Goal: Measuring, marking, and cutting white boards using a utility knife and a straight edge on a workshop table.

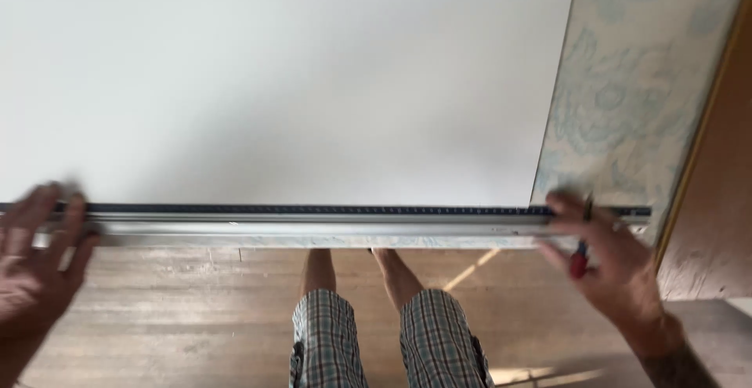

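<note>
left hand (35, 259) fingers spread flat on aluminium straightedge (313, 223) | right hand (611, 259) pressing its other end, red-handled tool (580, 262) pinched | rail runs left-right between both, along white board (274, 82) near edge

No packages, labels, signs or screens anywhere in your view at this moment.

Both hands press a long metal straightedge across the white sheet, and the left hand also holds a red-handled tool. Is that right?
Not quite. In the head view the red-handled tool is in the right hand, not the left hand. Both do press the metal straightedge across the white sheet.
</note>
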